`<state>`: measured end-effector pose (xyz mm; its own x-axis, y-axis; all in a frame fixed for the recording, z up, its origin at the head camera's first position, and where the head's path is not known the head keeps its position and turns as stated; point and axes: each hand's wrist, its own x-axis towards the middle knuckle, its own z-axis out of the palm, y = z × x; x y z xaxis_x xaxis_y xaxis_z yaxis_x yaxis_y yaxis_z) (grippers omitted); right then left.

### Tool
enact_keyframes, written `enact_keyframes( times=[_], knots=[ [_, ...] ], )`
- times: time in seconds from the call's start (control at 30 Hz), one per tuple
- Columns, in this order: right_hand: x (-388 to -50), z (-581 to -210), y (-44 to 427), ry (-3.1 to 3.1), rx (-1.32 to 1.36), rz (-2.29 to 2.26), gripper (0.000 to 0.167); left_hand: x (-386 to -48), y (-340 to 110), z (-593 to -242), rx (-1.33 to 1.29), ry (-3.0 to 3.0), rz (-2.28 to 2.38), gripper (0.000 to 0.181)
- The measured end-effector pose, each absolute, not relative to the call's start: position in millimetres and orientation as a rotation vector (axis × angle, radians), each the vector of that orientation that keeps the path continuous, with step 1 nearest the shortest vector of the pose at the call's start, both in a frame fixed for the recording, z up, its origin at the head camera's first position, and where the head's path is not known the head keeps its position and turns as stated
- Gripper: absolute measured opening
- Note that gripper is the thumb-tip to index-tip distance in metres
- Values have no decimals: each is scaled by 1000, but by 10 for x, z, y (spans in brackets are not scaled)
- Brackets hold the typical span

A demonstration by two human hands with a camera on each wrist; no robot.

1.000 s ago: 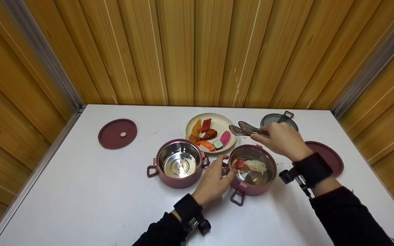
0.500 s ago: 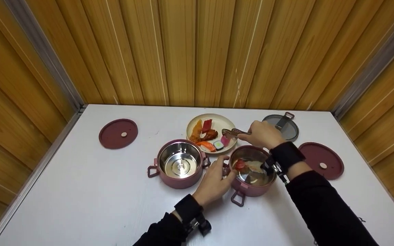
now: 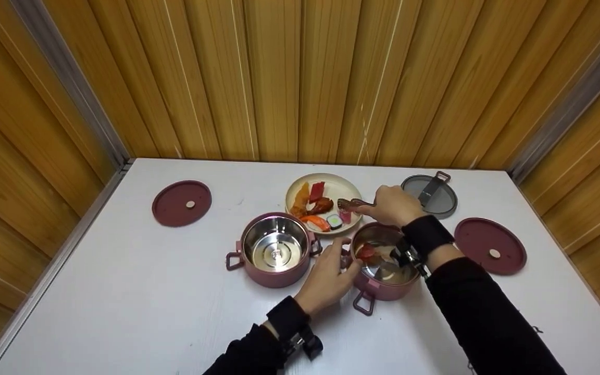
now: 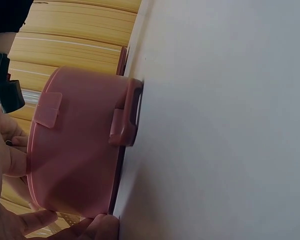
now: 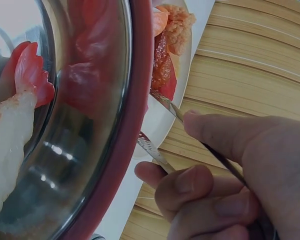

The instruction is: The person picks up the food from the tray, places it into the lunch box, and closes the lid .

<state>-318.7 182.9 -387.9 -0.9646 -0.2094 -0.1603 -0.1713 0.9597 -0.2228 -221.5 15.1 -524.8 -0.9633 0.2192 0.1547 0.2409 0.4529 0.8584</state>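
My left hand (image 3: 328,278) holds the right-hand pink pot (image 3: 391,292) at its left side, thumb near the rim and fingers by the handle. Inside this pot lies a toy shrimp (image 5: 12,145) with a red tail, partly covered by my right arm in the head view. My right hand (image 3: 396,205) grips perforated metal tongs (image 3: 356,203) above the right part of a cream plate (image 3: 339,183). The tong tips are over a pink food piece (image 3: 345,217). In the right wrist view the tong arms stand apart; the pot rim hides their ends.
A second pink pot (image 3: 275,278) stands left, bare steel inside. The plate also bears a sushi roll (image 3: 334,222), salmon sushi (image 3: 316,223), drumstick (image 3: 322,205), red slice (image 3: 317,191) and fried piece (image 3: 300,199). Maroon lids (image 3: 175,205) lie left and right; a grey lid (image 3: 443,200) lies back right.
My right hand has moved left and brought the tongs from above the right pot's far side to the pink piece on the plate. The tong tips have drawn closer together. My left hand stays put.
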Motion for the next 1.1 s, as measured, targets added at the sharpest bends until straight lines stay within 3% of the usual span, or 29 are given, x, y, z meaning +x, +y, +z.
enact_keyframes(
  times=[0.13, 0.4, 0.7, 1.1],
  knots=[
    [-3191, -3912, 1814, 2946, -320, -305, 56, -2253, 172, -5335, -412, -2671, -1539, 53],
    [-3156, -3924, 1802, 3031, -376, -255, 44, -2174, 120, -5158, -477, -2652, -1538, 53],
    [-3151, -3983, 1808, 3055, -432, -268, 40, -2346, 179, -5489, -421, -2693, -1501, 52],
    [-3160, -4054, 1817, 3065, -447, -272, 37, -2358, 179, -5494, -424, -2713, -1471, 52]
  ],
)
